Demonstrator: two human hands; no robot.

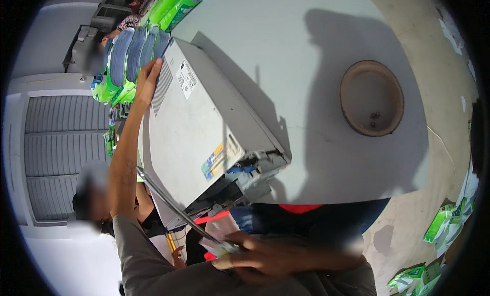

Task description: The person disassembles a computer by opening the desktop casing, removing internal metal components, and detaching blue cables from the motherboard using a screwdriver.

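A pale grey computer case lies tilted across the white table, with vent slots, a white label and a colourful sticker on its side panel. Its near end is uncovered, and grey and dark inner parts with a bit of blue show there. My left hand grips the case's far left edge; some of its fingers are hidden. Low in the middle, my right hand is closed around a long metal rod with a pale handle. The rod reaches up-left along the case's near edge, in front of my left forearm.
A brown-rimmed round dish with a few small dark bits sits on the table at right. Green packages with grey stacks stand beyond my left hand. People are at the left. More green packages lie at far right.
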